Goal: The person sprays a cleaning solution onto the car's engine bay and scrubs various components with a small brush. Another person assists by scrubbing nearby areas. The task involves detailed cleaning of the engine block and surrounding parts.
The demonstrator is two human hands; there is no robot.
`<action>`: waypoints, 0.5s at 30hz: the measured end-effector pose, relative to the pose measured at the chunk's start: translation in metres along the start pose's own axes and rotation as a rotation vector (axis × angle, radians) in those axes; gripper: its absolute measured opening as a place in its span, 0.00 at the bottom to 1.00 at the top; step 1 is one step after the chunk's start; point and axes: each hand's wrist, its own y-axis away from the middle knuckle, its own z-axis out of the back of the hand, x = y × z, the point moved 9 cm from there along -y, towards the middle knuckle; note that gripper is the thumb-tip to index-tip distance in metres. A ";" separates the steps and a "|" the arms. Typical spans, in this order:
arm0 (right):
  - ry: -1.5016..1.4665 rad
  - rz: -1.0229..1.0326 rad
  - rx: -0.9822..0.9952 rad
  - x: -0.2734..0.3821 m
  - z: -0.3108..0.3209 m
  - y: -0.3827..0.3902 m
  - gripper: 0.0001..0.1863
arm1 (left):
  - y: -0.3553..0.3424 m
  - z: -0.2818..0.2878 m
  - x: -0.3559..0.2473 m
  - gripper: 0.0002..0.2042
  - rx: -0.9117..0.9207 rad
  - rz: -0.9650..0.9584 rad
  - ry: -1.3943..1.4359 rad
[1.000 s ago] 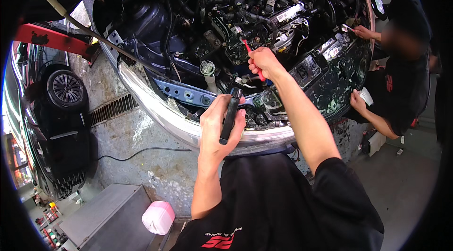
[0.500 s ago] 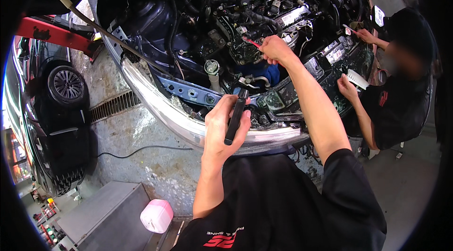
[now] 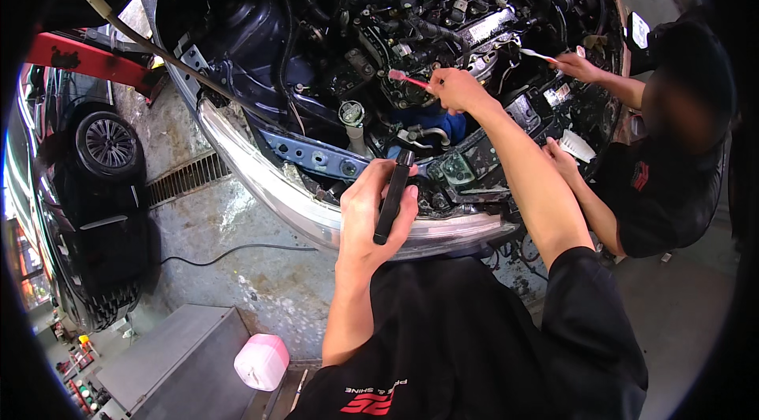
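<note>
My left hand (image 3: 360, 214) is wrapped round a slim black flashlight (image 3: 390, 207), held upright above the front edge of the open engine bay. Stretched out over the engine (image 3: 431, 37), my right hand (image 3: 460, 91) grips a small red toothbrush-like brush (image 3: 411, 80). Its pinkish bristle head points left, over the engine's front side; whether it touches the engine I cannot tell. A filler neck with a round cap (image 3: 352, 113) rises left of the brush. Blue material (image 3: 451, 126) and a metal pipe (image 3: 427, 135) lie below my right hand.
At the right a co-worker (image 3: 672, 151) leans in with a thin white brush (image 3: 538, 55) and a white cup-like object (image 3: 577, 146). A pale headlight (image 3: 269, 187) borders the bay. Left are a red lift arm (image 3: 91, 60), black car (image 3: 111, 207), grey cabinet (image 3: 178, 365) and pink canister (image 3: 262, 361).
My right hand has shifted slightly left with the red brush, whose head now shows more plainly. The co-worker's hands have moved left, bringing the white brush over the engine. My left hand stays nearly still.
</note>
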 end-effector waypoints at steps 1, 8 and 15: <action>0.227 0.050 -0.093 0.010 0.010 0.008 0.13 | 0.000 0.001 0.002 0.10 -0.007 0.025 0.027; -0.028 0.070 -0.043 -0.029 -0.026 0.004 0.15 | -0.003 0.001 0.002 0.09 0.011 -0.058 -0.016; -0.156 0.075 -0.379 0.021 -0.006 0.016 0.13 | -0.003 0.002 0.002 0.09 0.041 -0.048 -0.045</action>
